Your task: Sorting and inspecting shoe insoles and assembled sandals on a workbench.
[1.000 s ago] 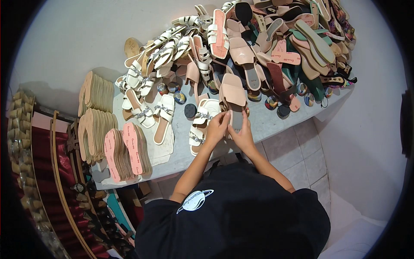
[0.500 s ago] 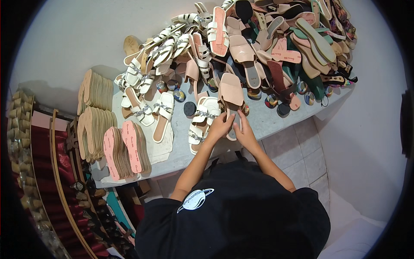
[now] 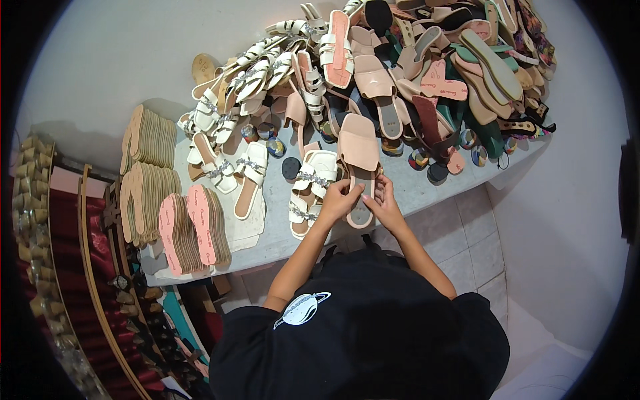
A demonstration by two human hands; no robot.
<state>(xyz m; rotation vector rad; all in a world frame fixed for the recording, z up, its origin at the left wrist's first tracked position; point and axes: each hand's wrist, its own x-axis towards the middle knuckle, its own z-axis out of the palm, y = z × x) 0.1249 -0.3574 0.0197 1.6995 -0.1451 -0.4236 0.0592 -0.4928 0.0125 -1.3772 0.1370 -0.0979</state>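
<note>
My left hand [image 3: 340, 199] and right hand [image 3: 385, 202] pinch the heel end of a peach slide sandal [image 3: 360, 163] with a broad plain strap (sole pale). It lies near the worktop's [image 3: 427, 190] front edge, long axis running away from me, toe toward the heaped sandals [image 3: 413, 73] at the back. Pale wall behind, tiled floor [image 3: 467, 240] below.

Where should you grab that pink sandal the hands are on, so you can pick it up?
Probably at the heel end of the pink sandal, coming from the near table edge. It lies flat, sole down, heel toward the person, where the left hand and right hand already meet it. The toe end points into the crowded shoe pile, so it is harder to reach.
</note>
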